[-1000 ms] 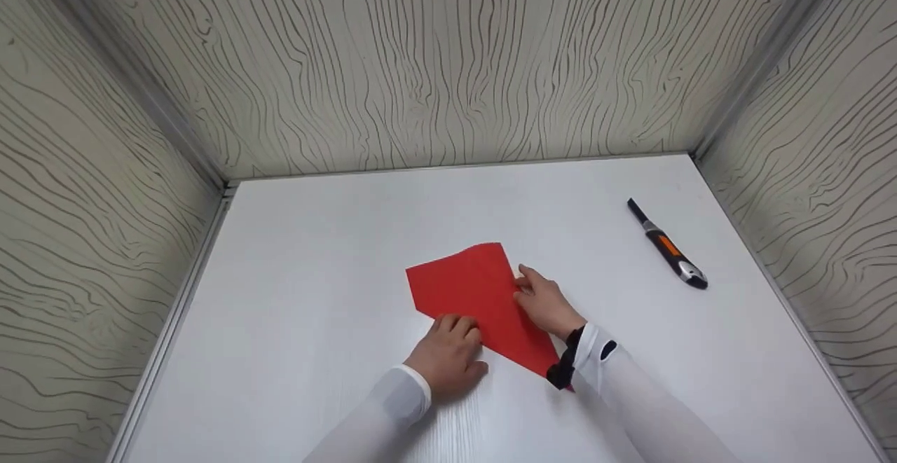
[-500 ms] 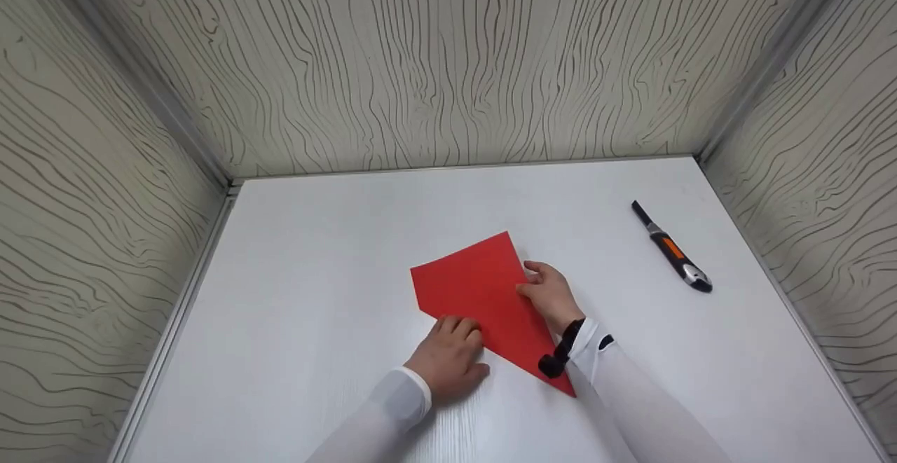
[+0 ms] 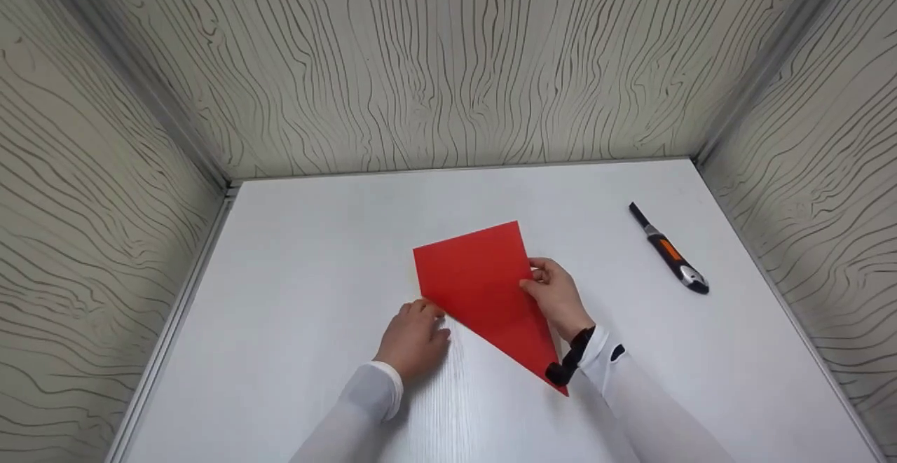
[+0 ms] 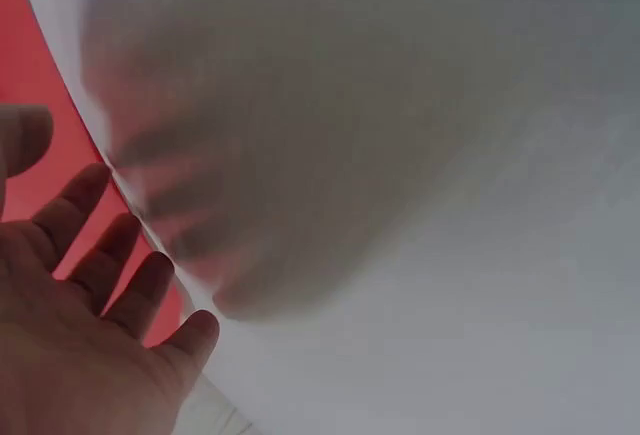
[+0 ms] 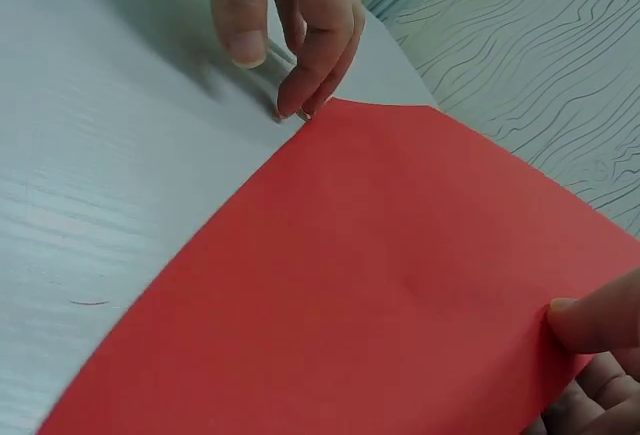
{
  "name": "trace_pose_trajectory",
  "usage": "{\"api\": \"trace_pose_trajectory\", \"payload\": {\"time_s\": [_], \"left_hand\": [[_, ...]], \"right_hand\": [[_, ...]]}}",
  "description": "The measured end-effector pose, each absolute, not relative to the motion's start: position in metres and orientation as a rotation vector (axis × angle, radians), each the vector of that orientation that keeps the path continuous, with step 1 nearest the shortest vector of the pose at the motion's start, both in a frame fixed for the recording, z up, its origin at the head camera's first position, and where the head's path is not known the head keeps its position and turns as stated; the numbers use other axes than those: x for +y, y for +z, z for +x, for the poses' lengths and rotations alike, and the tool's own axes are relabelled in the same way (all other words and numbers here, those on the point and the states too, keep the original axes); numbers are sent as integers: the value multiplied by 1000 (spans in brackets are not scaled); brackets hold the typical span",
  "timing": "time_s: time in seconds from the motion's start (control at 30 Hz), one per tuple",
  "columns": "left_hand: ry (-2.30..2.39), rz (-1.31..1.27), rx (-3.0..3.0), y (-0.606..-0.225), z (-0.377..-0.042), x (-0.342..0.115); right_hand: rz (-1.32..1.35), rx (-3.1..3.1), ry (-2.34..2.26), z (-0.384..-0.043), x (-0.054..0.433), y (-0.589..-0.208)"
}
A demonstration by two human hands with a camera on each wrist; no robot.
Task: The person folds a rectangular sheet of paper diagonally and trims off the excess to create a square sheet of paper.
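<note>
A four-sided sheet of red paper (image 3: 483, 288) lies at a slant, narrowing to a point near the right wrist. My right hand (image 3: 557, 298) pinches its right edge, thumb on top and the other fingers underneath; the right wrist view shows the thumb (image 5: 595, 323) pressing on the paper. My left hand (image 3: 413, 340) is at the paper's lower left corner. In the right wrist view its fingertips (image 5: 300, 95) touch that corner. The left wrist view shows the left fingers (image 4: 140, 285) spread and loosely bent along the paper's edge.
On the right of the white table (image 3: 315, 260) lies a slim black tool (image 3: 669, 249) with an orange panel and silver end; its kind is unclear. Wood-patterned panels (image 3: 448, 64) enclose the back and sides. A black band (image 3: 571, 358) circles the right wrist.
The paper has turned slightly, its top corner shifting up and right, with the right hand still pinching it. My left hand has slid left and up from the lower edge to the left corner.
</note>
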State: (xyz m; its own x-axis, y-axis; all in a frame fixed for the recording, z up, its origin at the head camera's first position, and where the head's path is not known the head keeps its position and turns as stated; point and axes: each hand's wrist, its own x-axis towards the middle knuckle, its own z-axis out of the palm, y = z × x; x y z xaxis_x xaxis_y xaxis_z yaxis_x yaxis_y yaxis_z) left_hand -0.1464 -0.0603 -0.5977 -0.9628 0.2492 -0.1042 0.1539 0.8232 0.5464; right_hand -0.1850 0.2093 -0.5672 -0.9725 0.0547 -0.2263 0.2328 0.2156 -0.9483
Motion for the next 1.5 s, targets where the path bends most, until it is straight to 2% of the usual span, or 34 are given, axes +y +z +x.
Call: {"api": "trace_pose_trajectory", "payload": {"time_s": [0.13, 0.23, 0.47, 1.5], "left_hand": [[1431, -30, 2445, -586, -155, -62], [1771, -198, 2101, -579, -162, -60], [2134, -272, 1684, -567, -167, -58], [2272, -247, 1746, -546, -170, -69]], "right_hand": [[266, 2265, -1953, -183, 213, -555], [241, 2207, -2018, -181, 215, -545], [147, 2109, -2108, -176, 219, -531], [105, 2181, -2058, -176, 236, -523]]}}
